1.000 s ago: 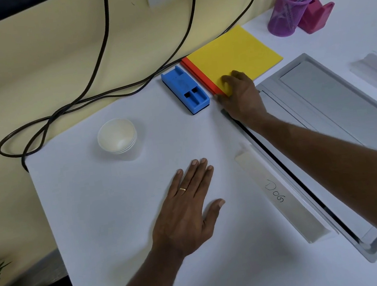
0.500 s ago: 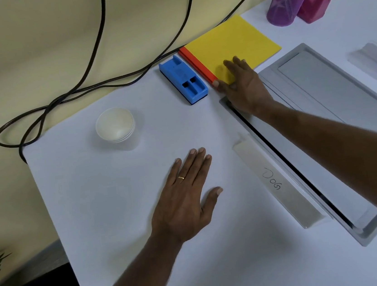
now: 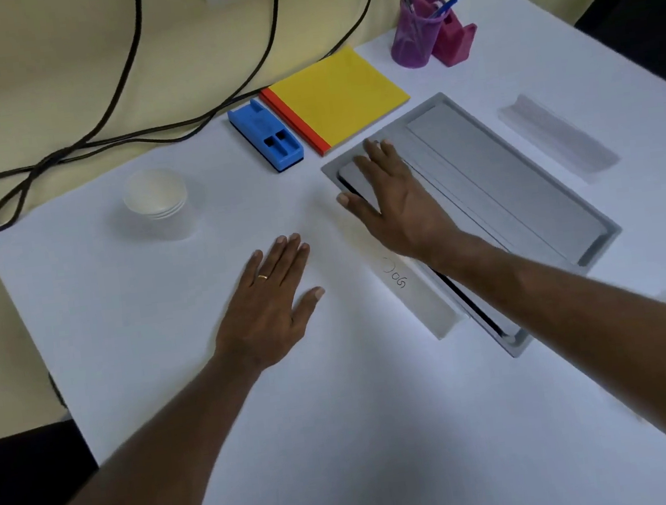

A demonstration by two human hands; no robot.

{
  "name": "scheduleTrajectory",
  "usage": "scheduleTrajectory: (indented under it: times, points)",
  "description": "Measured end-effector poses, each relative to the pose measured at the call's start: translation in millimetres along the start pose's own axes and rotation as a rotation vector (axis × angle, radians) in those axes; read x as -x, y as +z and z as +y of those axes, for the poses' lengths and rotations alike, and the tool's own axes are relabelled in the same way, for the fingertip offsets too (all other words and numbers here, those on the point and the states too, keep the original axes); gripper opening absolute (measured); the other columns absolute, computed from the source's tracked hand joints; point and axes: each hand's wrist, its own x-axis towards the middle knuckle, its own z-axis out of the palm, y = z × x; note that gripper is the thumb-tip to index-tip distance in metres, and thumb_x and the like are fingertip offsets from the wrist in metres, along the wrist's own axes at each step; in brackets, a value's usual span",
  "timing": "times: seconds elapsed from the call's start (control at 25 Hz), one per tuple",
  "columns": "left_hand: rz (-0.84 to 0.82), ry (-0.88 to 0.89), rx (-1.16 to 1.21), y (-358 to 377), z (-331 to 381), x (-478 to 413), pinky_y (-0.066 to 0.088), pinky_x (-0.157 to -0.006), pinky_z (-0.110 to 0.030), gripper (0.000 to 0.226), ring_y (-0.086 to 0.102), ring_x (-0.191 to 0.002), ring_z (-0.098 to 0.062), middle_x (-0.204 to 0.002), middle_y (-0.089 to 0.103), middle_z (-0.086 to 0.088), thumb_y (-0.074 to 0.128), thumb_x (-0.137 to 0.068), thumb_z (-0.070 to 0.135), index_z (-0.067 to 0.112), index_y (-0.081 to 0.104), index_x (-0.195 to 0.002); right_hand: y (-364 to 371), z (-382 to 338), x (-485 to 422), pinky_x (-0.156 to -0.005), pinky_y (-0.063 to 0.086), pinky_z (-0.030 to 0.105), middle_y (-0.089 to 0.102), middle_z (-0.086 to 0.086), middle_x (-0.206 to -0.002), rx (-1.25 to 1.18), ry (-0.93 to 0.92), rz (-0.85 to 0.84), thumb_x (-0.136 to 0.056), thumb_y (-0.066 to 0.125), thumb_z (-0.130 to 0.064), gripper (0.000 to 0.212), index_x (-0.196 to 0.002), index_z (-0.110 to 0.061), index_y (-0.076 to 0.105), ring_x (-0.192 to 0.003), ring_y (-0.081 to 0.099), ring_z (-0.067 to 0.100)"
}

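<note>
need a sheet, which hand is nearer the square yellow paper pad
Right: right hand lies on the grey tray beside the yellow paper pad; left hand rests farther back on the white table.

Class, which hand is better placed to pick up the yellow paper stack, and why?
Right. The right hand is open over the grey tray, just short of the yellow paper stack; the left hand rests flat on the table, farther back.
</note>
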Motion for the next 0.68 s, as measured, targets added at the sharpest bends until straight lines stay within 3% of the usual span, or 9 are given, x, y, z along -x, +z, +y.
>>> scheduleTrajectory:
  times: [0.16, 0.24, 0.44, 0.56, 0.68]
  points:
    - [-0.173, 0.025, 0.045, -26.7, -1.9, -7.0, 0.013, -0.128, -0.040, 0.074, 0.004, -0.158, -0.017, -0.170, 0.007, -0.004, 0.021, -0.102, 0.057, 0.013, 0.011, -0.161, 0.0, -17.1, 41.0, -0.125, 0.012, 0.042, 0.015, 0.011, -0.166, 0.016, -0.045, -0.022, -0.103, 0.038, -0.049, 0.067, -0.156, -0.009, 0.026, -0.155, 0.005, 0.029]
    - [-0.158, 0.086, 0.003, -46.5, -9.9, -7.3, 0.015, -0.128, -0.041, 0.073, 0.003, -0.158, -0.017, -0.170, 0.006, -0.003, 0.019, -0.103, 0.056, 0.015, 0.010, -0.161, 3.3, -33.0, 48.2, -0.124, 0.012, 0.040, 0.016, 0.010, -0.166, 0.006, -0.054, -0.018, -0.103, 0.037, -0.048, 0.066, -0.156, -0.010, 0.026, -0.155, 0.005, 0.027]
    - [0.061, 0.186, -0.133, -113.7, -61.3, 3.0, 0.024, -0.126, -0.039, 0.058, 0.027, -0.153, -0.020, -0.162, 0.034, -0.008, 0.040, -0.107, 0.039, 0.012, 0.031, -0.157, 9.8, -96.6, 41.1, -0.125, 0.014, 0.038, 0.019, 0.008, -0.166, -0.090, -0.077, 0.020, -0.105, 0.040, -0.041, 0.060, -0.155, -0.011, 0.029, -0.156, 0.008, 0.025]
    - [0.133, 0.100, -0.077, -142.9, -104.6, 10.9, 0.032, -0.122, -0.041, 0.046, 0.048, -0.141, -0.025, -0.147, 0.056, -0.010, 0.050, -0.104, 0.028, 0.010, 0.049, -0.146, 15.1, -134.5, 29.0, -0.126, 0.015, 0.038, 0.016, 0.007, -0.167, -0.109, -0.125, -0.009, -0.105, 0.043, -0.037, 0.059, -0.157, -0.013, 0.026, -0.156, 0.007, 0.024]
    - [0.083, -0.027, 0.005, -153.2, -139.6, 13.6, 0.031, -0.121, -0.041, 0.040, 0.056, -0.128, -0.030, -0.137, 0.061, -0.008, 0.054, -0.101, 0.023, 0.013, 0.054, -0.140, 21.8, -161.8, 16.6, -0.126, 0.016, 0.039, 0.013, 0.005, -0.167, -0.179, -0.117, -0.038, -0.104, 0.046, -0.031, 0.060, -0.157, -0.015, 0.024, -0.156, 0.005, 0.023]
